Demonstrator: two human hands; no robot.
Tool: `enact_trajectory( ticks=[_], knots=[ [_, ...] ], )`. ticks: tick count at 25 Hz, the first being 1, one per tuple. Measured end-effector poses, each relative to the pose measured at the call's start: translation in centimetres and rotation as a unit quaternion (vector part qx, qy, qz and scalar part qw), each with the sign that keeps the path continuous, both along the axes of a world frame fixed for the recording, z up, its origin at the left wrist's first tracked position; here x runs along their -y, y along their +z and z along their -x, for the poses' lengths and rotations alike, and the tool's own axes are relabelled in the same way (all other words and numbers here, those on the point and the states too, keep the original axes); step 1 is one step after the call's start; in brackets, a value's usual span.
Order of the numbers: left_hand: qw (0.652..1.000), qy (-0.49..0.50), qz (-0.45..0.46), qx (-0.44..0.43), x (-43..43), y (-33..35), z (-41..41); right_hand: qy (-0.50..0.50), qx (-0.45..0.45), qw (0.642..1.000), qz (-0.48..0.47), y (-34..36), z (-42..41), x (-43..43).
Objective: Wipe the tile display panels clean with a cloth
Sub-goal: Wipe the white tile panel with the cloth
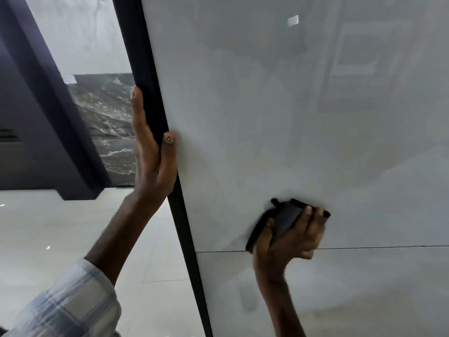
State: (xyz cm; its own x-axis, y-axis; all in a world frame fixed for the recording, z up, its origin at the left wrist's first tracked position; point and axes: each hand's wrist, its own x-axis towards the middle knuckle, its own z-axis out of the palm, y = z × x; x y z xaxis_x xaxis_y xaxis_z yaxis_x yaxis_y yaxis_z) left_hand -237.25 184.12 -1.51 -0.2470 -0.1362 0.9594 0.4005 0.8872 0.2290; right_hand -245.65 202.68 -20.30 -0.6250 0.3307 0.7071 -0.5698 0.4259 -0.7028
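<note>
A large glossy pale grey tile panel [279, 105] fills the right of the view, edged by a black frame [150, 76] on its left side. My left hand [151, 156] grips that frame, thumb on the tile face and fingers along the outer edge. Low on the panel, my right hand [291, 237] holds a dark folded cloth [283, 218] and presses it against the tile, just above a thin horizontal joint [364, 248] between two tiles.
Behind the frame on the left stand a dark marbled tile panel [109, 122] and a pale marbled one [80, 37] above it. A dark purple-grey structure [36, 117] juts in at the far left. Glossy light floor tiles [60, 227] lie below.
</note>
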Motion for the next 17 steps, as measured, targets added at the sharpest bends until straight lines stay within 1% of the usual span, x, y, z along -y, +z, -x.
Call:
enact_trajectory(
  ticks=[2, 3, 4, 5, 6, 8, 10, 12, 15, 17],
  knots=[
    [1.000, 0.003, -0.004, 0.002, -0.2, 0.1, -0.1, 0.042, -0.046, 0.993, -0.101, 0.5, -2.1, 1.8],
    [1.000, 0.003, -0.009, 0.002, -0.5, 0.0, -0.1, 0.063, -0.095, 0.978, -0.172, 0.3, -3.3, 2.5],
    [1.000, -0.002, -0.016, 0.005, -0.8, -0.2, -0.3, 0.082, -0.152, 0.955, -0.240, 0.0, -4.0, 2.9],
    [1.000, -0.011, -0.024, 0.007, -1.0, -0.3, -0.4, 0.100, -0.200, 0.931, -0.287, -0.3, -4.2, 3.0],
    [0.999, -0.018, -0.029, 0.007, -1.1, -0.5, -0.6, 0.114, -0.234, 0.914, -0.311, -0.3, -3.8, 2.7],
    [1.000, -0.019, -0.023, -0.005, -1.1, -0.5, -0.9, 0.119, -0.286, 0.898, -0.312, 1.3, -2.2, 1.5],
    [1.000, -0.004, -0.016, -0.015, -0.9, 0.6, -0.9, 0.100, -0.317, 0.892, -0.306, 4.8, -0.6, 0.0],
    [0.999, 0.010, -0.015, -0.028, -1.0, 2.3, -0.9, 0.053, -0.321, 0.905, -0.274, 10.3, 0.4, -1.1],
    [0.999, 0.015, -0.013, -0.040, -1.2, 5.1, -0.7, -0.032, -0.284, 0.942, -0.175, 19.6, 2.3, -2.4],
    [0.999, 0.016, -0.011, -0.040, -1.3, 6.4, -0.6, -0.073, -0.269, 0.950, -0.144, 22.1, 2.5, -2.4]
  ],
)
